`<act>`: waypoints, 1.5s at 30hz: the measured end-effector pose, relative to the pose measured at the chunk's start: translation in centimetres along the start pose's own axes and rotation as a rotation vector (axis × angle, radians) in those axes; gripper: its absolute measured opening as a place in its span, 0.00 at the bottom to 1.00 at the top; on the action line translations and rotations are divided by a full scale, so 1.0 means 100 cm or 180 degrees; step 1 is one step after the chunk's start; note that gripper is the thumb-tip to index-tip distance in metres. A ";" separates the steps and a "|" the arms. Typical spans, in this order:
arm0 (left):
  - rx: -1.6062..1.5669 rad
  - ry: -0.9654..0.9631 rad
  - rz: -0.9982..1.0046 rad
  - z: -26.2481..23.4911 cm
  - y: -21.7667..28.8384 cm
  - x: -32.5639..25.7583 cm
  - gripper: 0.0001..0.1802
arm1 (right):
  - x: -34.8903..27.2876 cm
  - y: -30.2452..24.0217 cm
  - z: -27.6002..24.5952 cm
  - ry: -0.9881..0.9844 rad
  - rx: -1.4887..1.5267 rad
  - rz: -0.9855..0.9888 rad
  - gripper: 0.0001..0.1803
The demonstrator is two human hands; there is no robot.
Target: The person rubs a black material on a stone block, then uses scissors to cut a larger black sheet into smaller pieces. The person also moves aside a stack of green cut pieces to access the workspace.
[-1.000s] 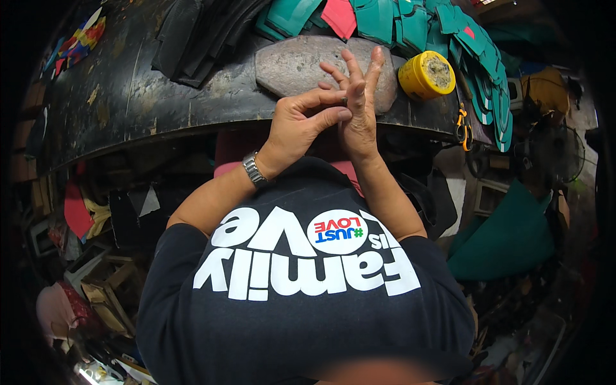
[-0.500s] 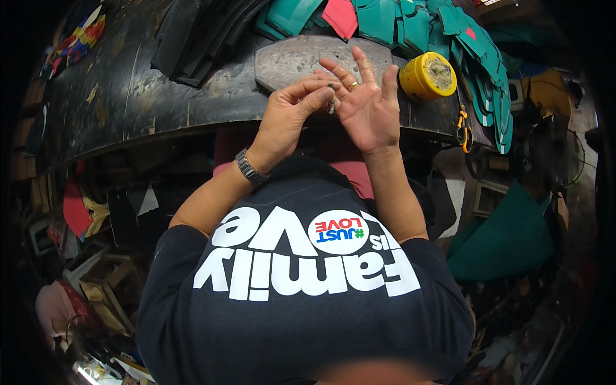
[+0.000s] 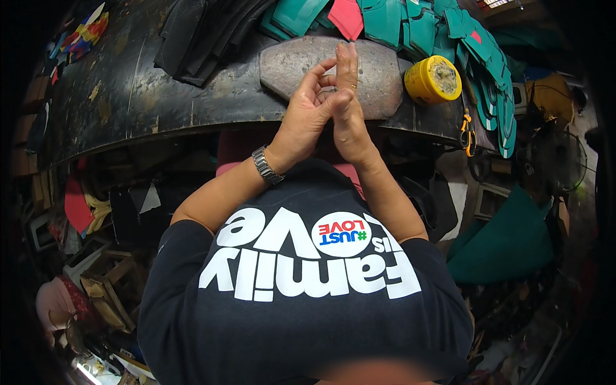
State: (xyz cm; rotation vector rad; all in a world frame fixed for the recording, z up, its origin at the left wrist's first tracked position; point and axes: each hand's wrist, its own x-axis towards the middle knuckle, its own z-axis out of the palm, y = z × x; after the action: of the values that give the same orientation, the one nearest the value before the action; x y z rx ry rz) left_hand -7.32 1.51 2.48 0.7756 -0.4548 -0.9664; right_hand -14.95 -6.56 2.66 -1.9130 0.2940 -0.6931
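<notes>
My left hand (image 3: 308, 112), with a metal-band watch (image 3: 264, 165) on its wrist, presses against my right hand (image 3: 350, 122) above the front of the workbench. The left fingers are loosely bent, and their tips and thumb touch the right palm. My right fingers point straight up, close together, with a ring on one. Whatever may lie between the palms is hidden. Beneath and beyond both hands is a worn grey-brown slab (image 3: 289, 67) with cut corners. A yellow tub (image 3: 420, 82) holding a pale crusted substance stands just right of the slab.
Black sheet pieces (image 3: 199, 42) are stacked at the bench's back left. Green cut pieces (image 3: 385, 22) and a pink piece (image 3: 347, 18) lie along the back and right. Orange-handled scissors (image 3: 467, 131) hang at the right edge. A green sheet (image 3: 504, 240) lies lower right.
The left hand was pinching a small greyish bit beside the spread right hand. Now the right hand has turned inward, its fingers together, and the two hands press against each other; the bit no longer shows.
</notes>
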 end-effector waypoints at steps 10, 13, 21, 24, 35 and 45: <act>0.2128 -0.0337 0.0332 -0.027 0.027 0.005 0.13 | -0.004 0.010 -0.011 -0.0219 -0.2131 -0.0582 0.68; 0.2684 -0.0374 0.0365 -0.030 0.031 0.003 0.11 | -0.006 0.008 -0.012 -0.0300 -0.2223 -0.0546 0.69; 0.3419 -0.1095 0.1397 -0.042 0.036 0.011 0.12 | -0.016 0.004 -0.015 -0.0746 -0.1256 -0.0302 0.66; 0.3391 -0.1079 0.1285 -0.040 0.037 0.006 0.11 | -0.017 0.004 -0.016 -0.0766 -0.0797 -0.0114 0.62; 0.2465 -0.0314 0.0983 -0.043 0.033 0.019 0.11 | -0.009 -0.018 -0.037 -0.0472 0.1437 0.0465 0.61; 0.3092 -0.0972 0.1233 -0.030 0.035 0.005 0.13 | -0.015 -0.007 -0.030 -0.0266 0.1916 0.0800 0.51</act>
State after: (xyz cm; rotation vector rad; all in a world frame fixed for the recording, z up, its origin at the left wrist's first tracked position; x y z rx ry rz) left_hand -3.18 3.42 3.22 1.3404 -1.3411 -0.4548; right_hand -17.98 -7.76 3.68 -1.2997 0.2339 -0.4627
